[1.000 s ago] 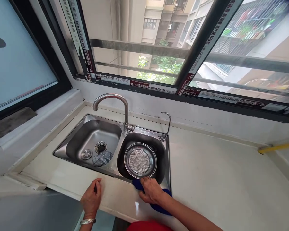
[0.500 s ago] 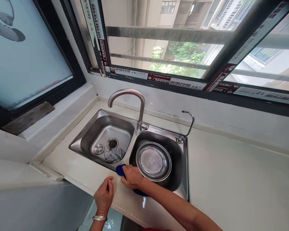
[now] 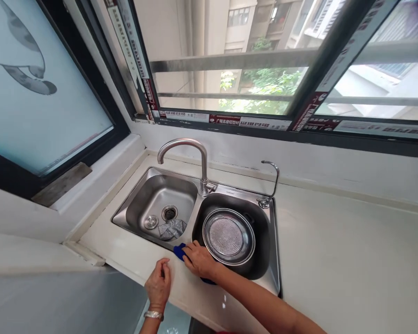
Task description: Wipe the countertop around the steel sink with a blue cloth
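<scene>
Basically, a right hand (image 3: 200,260) flattens a blue cloth (image 3: 179,252) on the counter (image 3: 125,250) at the sink's front edge.
Its fingers lie close together over the cloth, which pokes out past the fingertips at ten o'clock and below the wrist at five; whether they pinch it underneath I can't tell. At eight o'clock from there, the left hand (image 3: 158,282) has its fingers curled in loosely, thumb near the index finger, with nothing visible in them. Counting from the right hand, a round metal dish (image 3: 226,236) with a textured centre sits in the right basin (image 3: 259,260) at two, the faucet (image 3: 204,169) stands at twelve, and a grey cloth (image 3: 172,229) lies crumpled in the left basin (image 3: 139,206) at eleven.
</scene>
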Motion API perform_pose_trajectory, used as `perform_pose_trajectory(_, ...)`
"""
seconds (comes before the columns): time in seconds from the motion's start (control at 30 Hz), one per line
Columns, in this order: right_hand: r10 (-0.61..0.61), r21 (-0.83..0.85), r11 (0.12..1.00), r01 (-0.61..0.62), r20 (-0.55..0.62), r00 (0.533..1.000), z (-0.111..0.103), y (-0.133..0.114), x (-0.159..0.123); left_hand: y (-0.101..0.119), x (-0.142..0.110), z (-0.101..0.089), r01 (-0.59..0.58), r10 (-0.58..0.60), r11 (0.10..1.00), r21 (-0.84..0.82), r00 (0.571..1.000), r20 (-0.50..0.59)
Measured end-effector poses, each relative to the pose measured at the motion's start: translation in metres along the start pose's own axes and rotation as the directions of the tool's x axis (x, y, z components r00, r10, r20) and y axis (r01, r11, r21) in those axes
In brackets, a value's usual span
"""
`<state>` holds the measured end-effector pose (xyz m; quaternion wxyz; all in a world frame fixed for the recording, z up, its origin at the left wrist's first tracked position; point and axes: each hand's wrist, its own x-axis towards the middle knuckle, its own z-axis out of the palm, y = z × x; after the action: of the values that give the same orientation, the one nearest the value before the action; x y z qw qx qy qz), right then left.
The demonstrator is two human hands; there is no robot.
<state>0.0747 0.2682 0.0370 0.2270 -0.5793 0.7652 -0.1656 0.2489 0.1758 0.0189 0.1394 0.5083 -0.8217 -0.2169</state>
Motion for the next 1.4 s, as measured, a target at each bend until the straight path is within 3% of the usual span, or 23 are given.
perform_pose_trajectory(0.13, 0.054, -0.007, 0.999, -0.054, 0.002, 0.999, -0.009, 0.024, -0.043, 0.006, 0.003, -0.005, 0.037, -0.040, 0.998, 0.043, 0.998, 0.056)
perform_pose_trajectory(0.43, 0.180, -0.080, 0.981, -0.178, 0.025, 0.983, -0.033, 0.071, -0.142, 0.019, 0.003, -0.015, 0.073, -0.076, 0.996, 0.047, 0.995, 0.065)
perform_pose_trajectory(0.8, 0.331, -0.293, 0.904, -0.311, 0.019, 0.944, -0.048, 0.110, -0.215, 0.017, 0.006, -0.012, 0.091, -0.094, 0.995, 0.050, 0.994, 0.061)
perform_pose_trajectory(0.93, 0.325, -0.346, 0.888, -0.302, 0.008, 0.946, -0.069, 0.130, -0.210, 0.014, 0.008, -0.008, 0.080, -0.082, 0.995, 0.060, 0.996, 0.031)
perform_pose_trajectory(1.17, 0.393, -0.417, 0.819, -0.394, -0.092, 0.915, -0.117, 0.190, -0.165, 0.010, 0.013, -0.009, 0.144, -0.148, 0.988, 0.057, 0.986, 0.080)
perform_pose_trajectory(1.4, 0.502, -0.425, 0.718, -0.551, -0.233, 0.833, -0.162, 0.248, -0.119, 0.013, 0.013, -0.012, 0.185, -0.188, 0.982, 0.042, 0.979, 0.082)
